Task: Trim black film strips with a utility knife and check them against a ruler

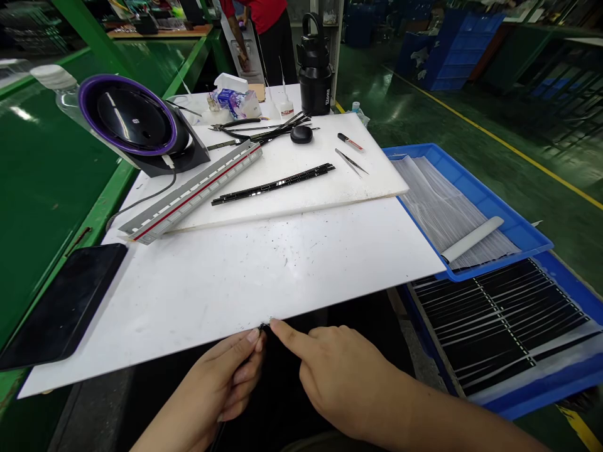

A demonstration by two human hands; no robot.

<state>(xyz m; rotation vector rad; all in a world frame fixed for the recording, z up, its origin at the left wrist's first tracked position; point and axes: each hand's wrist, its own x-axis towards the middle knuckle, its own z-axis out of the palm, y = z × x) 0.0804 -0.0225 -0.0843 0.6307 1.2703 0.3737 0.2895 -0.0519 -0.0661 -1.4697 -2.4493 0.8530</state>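
Head view: a thin black strip (245,361), narrow and dark, is held at the near edge of the white board (264,276), its tip just at that edge. The left hand (221,389) is curled, its fingers pinched together on the strip. The right hand (339,370) is stretched flat with the index finger pointing, its tip touching the strip's end; the other fingers are folded. A similar long black strip (273,184) lies on the raised white plate (377,179) farther back. The board's surface is smooth and matte.

White board (264,276) carries grey ruler-like bar (193,191), black strip (273,184), tweezers (351,161), ring lamp (129,119); black bottle (315,66) behind; blue trays (471,188) right.
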